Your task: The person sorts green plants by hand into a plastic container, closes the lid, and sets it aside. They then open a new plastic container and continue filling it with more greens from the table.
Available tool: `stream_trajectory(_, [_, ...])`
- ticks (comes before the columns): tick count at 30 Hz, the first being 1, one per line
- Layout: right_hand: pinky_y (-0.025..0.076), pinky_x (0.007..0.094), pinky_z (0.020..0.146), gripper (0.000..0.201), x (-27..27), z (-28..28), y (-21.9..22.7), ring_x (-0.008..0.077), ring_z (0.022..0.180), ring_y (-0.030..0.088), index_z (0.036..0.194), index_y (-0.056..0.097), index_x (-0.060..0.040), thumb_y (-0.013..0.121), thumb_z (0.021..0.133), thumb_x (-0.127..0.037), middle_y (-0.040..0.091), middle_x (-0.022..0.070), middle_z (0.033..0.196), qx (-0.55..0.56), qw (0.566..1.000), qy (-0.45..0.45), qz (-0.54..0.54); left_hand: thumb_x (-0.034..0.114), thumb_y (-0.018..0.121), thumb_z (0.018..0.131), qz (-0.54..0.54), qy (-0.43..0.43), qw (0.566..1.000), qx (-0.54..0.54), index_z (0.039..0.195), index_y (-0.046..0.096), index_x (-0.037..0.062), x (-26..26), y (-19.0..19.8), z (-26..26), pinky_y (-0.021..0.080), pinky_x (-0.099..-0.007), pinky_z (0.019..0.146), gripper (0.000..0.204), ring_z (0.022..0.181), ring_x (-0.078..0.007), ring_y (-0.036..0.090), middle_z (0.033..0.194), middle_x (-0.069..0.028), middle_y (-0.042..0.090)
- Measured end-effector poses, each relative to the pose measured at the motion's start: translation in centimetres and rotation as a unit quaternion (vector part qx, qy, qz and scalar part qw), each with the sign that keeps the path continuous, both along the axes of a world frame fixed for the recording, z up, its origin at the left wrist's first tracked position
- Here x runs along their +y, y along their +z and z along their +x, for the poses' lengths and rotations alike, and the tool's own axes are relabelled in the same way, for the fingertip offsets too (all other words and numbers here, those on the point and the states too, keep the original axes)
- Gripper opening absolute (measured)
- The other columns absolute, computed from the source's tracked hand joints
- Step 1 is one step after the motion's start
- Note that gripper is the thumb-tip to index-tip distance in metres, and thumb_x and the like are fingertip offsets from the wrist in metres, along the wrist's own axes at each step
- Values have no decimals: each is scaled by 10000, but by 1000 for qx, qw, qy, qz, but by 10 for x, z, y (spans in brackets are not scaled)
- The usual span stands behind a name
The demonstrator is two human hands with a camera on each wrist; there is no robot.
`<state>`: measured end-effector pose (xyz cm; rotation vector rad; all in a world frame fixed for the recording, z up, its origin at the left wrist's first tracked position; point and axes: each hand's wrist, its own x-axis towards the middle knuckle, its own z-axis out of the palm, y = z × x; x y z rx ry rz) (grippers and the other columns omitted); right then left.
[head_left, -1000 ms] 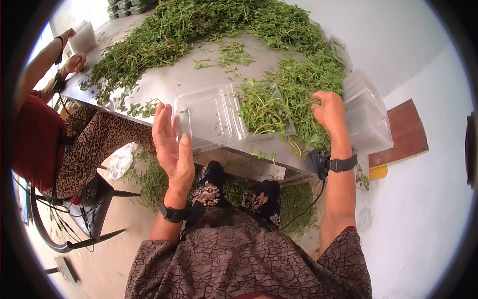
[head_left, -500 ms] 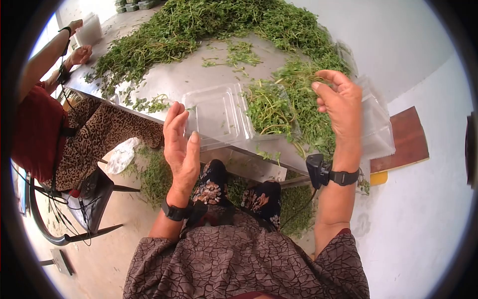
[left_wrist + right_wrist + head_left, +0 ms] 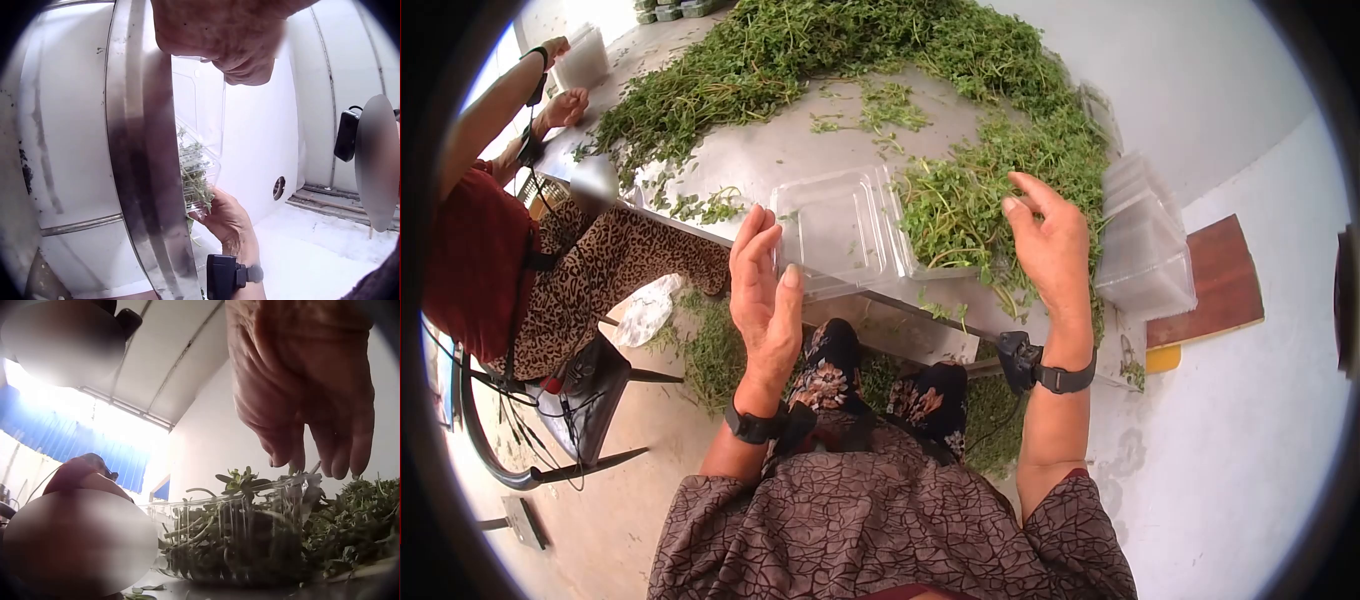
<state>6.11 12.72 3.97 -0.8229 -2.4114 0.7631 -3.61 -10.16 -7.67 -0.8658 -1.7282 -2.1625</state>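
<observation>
A clear plastic clamshell box (image 3: 915, 266) lies with its lid (image 3: 825, 235) folded back to the left, at the table's near edge. Leafy green sprigs (image 3: 940, 205) heap up in its base, some above the rim. My right hand (image 3: 1055, 255) hovers at the right side of the filled half, thumb and forefinger apart. In the right wrist view its fingertips (image 3: 340, 469) point down just over the leaves by the box wall (image 3: 234, 544). My left hand (image 3: 765, 300) stands upright beside the lid's left edge, fingers straight and holding nothing.
A big pile of greens (image 3: 870, 40) curves across the back and right of the metal table (image 3: 750, 160). Stacked clear boxes (image 3: 1145, 245) stand at the right edge. Another person (image 3: 480, 270) sits at the left. More greens (image 3: 710, 365) lie below the table.
My right hand rose from the greens at the right, then came left and down to the filled half of the box. The greens there look fuller. My left hand stays by the lid.
</observation>
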Motion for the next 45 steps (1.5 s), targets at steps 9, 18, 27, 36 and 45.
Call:
stream_trajectory(9, [465,396,803,232,-17,-2,-26,309,924,595,1001,675,-34,638,794,-131,668,150,934,71,957,168,224,72,448,903,-9,0,1000,-1,1248,458,-51,-1,2,2,257,-415,1104,366,1339,-300,319,1440,-168,309])
stream_trajectory(18, [463,374,871,279,-6,2,-14,336,989,606,1076,641,-9,621,828,-134,633,199,1095,131,968,174,126,112,468,921,20,-1,1000,-22,1254,460,-34,-6,0,4,263,-410,1104,363,1331,-289,333,1436,-162,314])
stream_trajectory(27, [355,452,981,239,-8,-27,-20,345,1071,561,1021,662,-38,571,883,-211,657,156,1047,71,928,263,253,91,470,921,-1,-7,1000,-14,1250,451,-40,-8,0,5,270,-408,1101,355,1332,-293,325,1434,-169,301])
stream_trajectory(36, [425,410,963,364,7,13,9,312,1177,523,1198,599,-90,600,859,-223,551,168,1269,86,970,205,100,81,468,923,20,-14,999,-30,1254,447,-45,-13,1,4,322,-386,1070,355,1283,-271,390,1423,-174,303])
stream_trajectory(45, [420,364,976,481,-14,59,-29,307,1179,517,1215,570,-58,679,747,-83,534,175,1283,75,992,74,68,116,476,948,-31,9,998,-54,1267,471,-2,-20,-1,5,369,-351,1023,341,1208,-216,467,1400,-135,388])
